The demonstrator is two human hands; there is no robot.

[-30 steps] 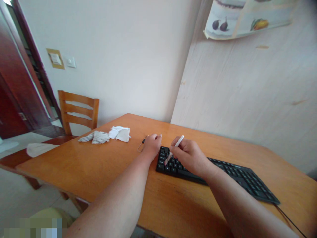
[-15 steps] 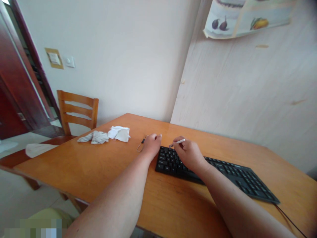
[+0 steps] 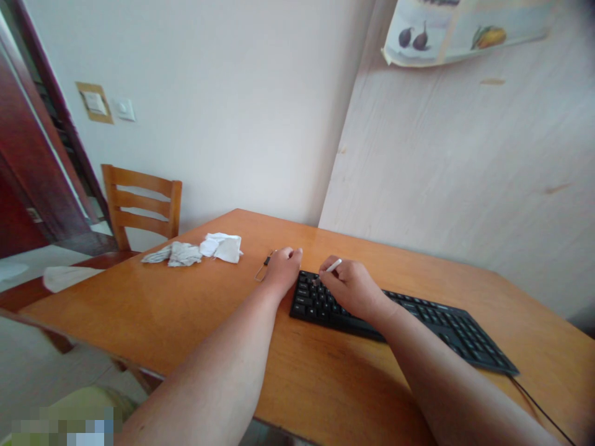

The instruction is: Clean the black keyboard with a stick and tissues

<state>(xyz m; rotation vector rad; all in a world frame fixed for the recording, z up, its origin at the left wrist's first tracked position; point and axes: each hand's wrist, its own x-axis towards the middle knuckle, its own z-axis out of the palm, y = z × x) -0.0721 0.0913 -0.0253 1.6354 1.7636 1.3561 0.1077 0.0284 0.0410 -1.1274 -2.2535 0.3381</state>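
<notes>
A black keyboard [image 3: 432, 319] lies slantwise on the wooden table. My right hand [image 3: 351, 285] is closed around a slim brush with a white handle [image 3: 333, 265], its small tip down among the keys near the keyboard's left end. Against the upper left corner of the keyboard rests my left hand [image 3: 283, 267], its fingers curled at the edge and partly hidden. Just left of that hand lies a thin wire loop with a black middle piece [image 3: 266, 262], partly covered by the hand.
Crumpled pale cloths [image 3: 186, 253] lie on the table's left side. A wooden chair [image 3: 144, 201] stands beyond the left edge. The keyboard's cable [image 3: 539, 402] runs off at lower right. Walls border the table [image 3: 209, 322] at the back.
My right hand has shifted the brush tip slightly, from the top row toward the keys nearer me, and tilted the handle more upright. My left hand stays at the keyboard's corner.
</notes>
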